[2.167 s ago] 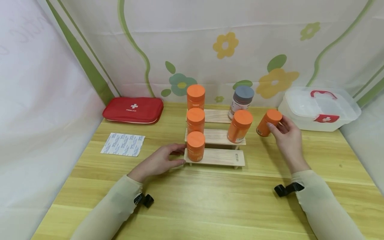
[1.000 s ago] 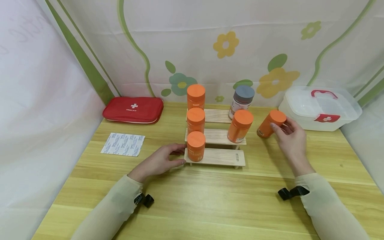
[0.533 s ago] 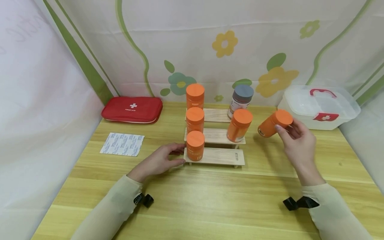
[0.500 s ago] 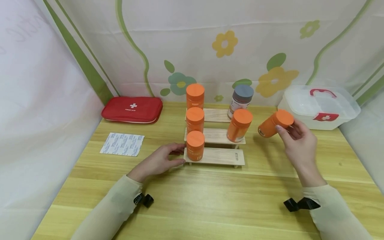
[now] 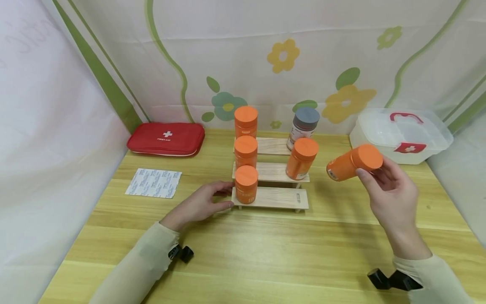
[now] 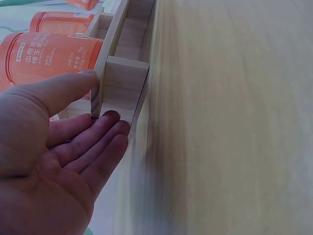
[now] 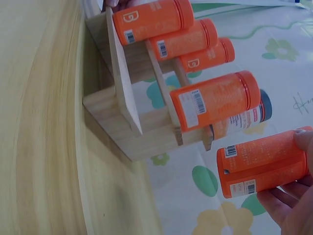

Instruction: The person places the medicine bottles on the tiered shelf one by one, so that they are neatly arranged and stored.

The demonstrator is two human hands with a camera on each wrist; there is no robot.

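Note:
My right hand (image 5: 395, 198) grips an orange bottle (image 5: 347, 164) by its lid end, raised and tilted with its base toward the stand; the right wrist view shows the held bottle (image 7: 266, 164) with barcode labels. My left hand (image 5: 199, 204) pinches the left end of the lowest step of a three-step wooden stand (image 5: 279, 198). In the left wrist view the thumb (image 6: 68, 90) lies on the board's top edge and the fingers reach beneath. Orange bottles stand on the left of each step, front (image 5: 247, 185). Another orange bottle (image 5: 301, 160) and a grey-lidded bottle (image 5: 303, 126) stand at right.
A red first-aid pouch (image 5: 166, 139) and a white printed sheet (image 5: 153, 183) lie left of the stand. At the back right sits a translucent box (image 5: 383, 145) with a red handle. A flowered curtain (image 5: 228, 50) hangs behind the wooden table (image 5: 228, 261).
My right hand has drawn the orange bottle up off the table, toward me and to the right, tipping it from nearly upright to strongly tilted. The left hand has stayed at the stand.

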